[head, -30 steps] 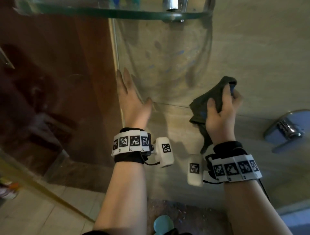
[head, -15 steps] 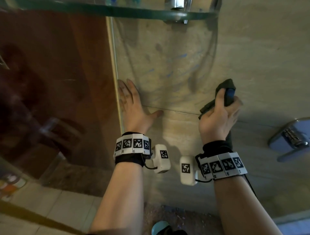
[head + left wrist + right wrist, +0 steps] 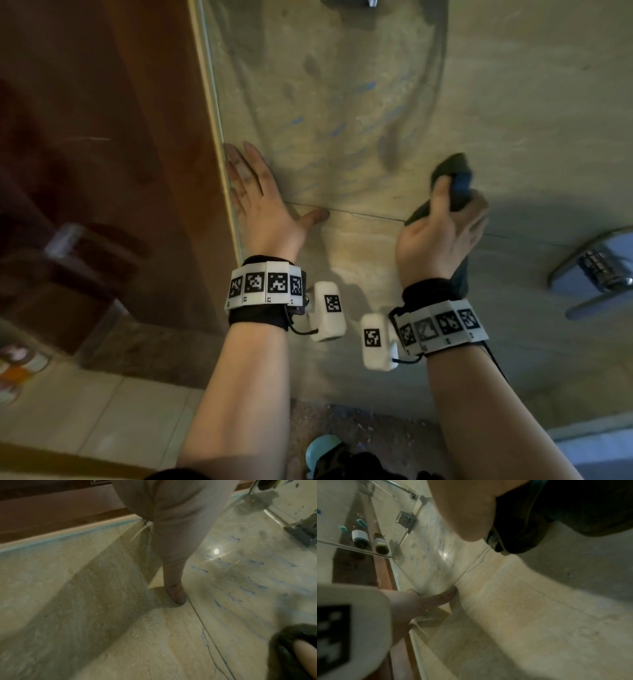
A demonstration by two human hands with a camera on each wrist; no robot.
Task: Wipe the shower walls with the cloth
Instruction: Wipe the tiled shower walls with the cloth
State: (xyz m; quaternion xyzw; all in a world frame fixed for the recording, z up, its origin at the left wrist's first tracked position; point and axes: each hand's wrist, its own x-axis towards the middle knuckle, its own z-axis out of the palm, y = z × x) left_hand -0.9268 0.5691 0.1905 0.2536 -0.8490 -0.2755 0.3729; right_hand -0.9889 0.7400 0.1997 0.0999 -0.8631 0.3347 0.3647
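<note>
While the left hand (image 3: pixel 263 205) lies flat with straight fingers on the beige shower wall (image 3: pixel 531 102), just right of the glass panel edge (image 3: pixel 214 113), the right hand (image 3: pixel 442 233) grips the dark cloth (image 3: pixel 452 171) bunched against the wall further right. A chrome handle (image 3: pixel 603 270) sits at the right edge.

Shower wall (image 3: pixel 513 102): beige stone, mottled, faint blue streaks and dark smudges. Cloth (image 3: pixel 452 185): dark grey-green. Wrist bands (image 3: pixel 265 286): white, black square-code patterns, over black straps. Glass panel (image 3: pixel 102 137): reddish-brown reflection. Tap fitting (image 3: pixel 596 270): shiny chrome. Floor tiles (image 3: pixel 85 404): cream.
</note>
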